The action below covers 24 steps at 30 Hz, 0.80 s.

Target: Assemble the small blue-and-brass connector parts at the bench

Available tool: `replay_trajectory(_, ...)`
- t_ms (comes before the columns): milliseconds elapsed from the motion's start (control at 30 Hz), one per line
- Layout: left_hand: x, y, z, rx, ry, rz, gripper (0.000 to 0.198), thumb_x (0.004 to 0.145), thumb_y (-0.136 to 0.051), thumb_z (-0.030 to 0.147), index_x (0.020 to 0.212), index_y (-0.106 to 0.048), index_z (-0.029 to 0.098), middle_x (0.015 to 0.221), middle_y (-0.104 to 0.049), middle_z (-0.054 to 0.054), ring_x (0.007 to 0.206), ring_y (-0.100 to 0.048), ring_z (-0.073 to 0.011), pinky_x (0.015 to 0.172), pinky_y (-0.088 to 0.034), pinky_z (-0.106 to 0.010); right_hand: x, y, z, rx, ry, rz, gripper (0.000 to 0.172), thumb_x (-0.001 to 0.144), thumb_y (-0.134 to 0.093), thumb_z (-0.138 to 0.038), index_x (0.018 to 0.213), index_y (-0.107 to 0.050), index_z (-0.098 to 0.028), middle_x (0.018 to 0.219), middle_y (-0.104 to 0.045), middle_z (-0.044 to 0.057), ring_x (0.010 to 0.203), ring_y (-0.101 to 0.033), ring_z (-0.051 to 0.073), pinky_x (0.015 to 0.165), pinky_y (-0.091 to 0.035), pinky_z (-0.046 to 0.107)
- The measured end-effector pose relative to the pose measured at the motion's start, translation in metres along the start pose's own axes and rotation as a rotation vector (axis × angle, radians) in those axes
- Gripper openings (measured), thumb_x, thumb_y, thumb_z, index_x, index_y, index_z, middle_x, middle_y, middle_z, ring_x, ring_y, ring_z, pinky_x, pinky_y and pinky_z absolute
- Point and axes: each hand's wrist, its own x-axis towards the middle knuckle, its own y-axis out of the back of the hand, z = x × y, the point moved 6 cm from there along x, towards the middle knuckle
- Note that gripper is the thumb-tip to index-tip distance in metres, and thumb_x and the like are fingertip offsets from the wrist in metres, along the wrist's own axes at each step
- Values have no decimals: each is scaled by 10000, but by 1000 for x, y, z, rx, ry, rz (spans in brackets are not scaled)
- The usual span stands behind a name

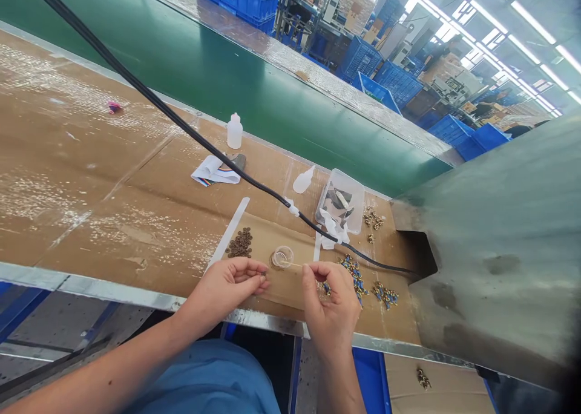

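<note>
My left hand (236, 284) is closed, thumb against fingertips, pinching a tiny dark part (264, 273) too small to name. Between thumb and index finger, my right hand (330, 299) grips a thin pale stick (296, 264). The stick's far end reaches into a small clear round cup (283, 256) standing on the brown paper. Left of the cup, beyond my left hand, lies a pile of small brown round pieces (240, 243). Beside and partly behind my right hand are small brass-and-blue parts (356, 275), with another cluster (385, 295) farther right.
A clear plastic box (363, 190) with grey scraps stands at the back right. Two white squeeze bottles (235, 132) and a folded cloth (215, 170) sit farther back. A black cable (181, 121) crosses above the bench. A metal housing (494, 250) bounds the right side.
</note>
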Motion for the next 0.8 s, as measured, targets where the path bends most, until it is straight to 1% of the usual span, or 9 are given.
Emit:
replay_trajectory(200, 1, 0, -2, -7, -4, -6, 210, 647, -743, 239, 822, -681, 142, 748, -776, -69, 756, -735, -211, 783, -558, -320, -4, -2, 0, 21, -19, -37, 97, 858, -561, -227, 770, -597, -205, 730, -602, 3, 729, -520, 152, 702, -384, 291)
replay_trajectory(467, -2, -1, 5, -4, -7, -3, 182, 639, -725, 202, 805, -681, 140, 736, -776, -60, 746, -734, -201, 767, -557, -299, -10, -14, -7, 62, -18, -135, 132, 866, -546, -227, 741, -584, -208, 722, -605, -3, 731, -533, 152, 707, -375, 284)
replay_trajectory(667, -4, -2, 4, -16, 7, -9, 200, 633, -740, 224, 808, -682, 147, 770, -780, -73, 784, -734, -225, 792, -555, -327, -11, -17, -6, 57, -22, -162, 126, 864, -540, -219, 747, -586, -211, 730, -613, -6, 743, -542, 149, 718, -377, 281)
replay_trajectory(800, -3, -1, 3, -5, 1, -17, 188, 646, -732, 220, 811, -681, 147, 751, -778, -67, 771, -733, -215, 786, -555, -319, -11, -18, -6, 50, -21, -158, 127, 866, -541, -225, 749, -588, -211, 729, -615, -6, 738, -540, 150, 719, -375, 285)
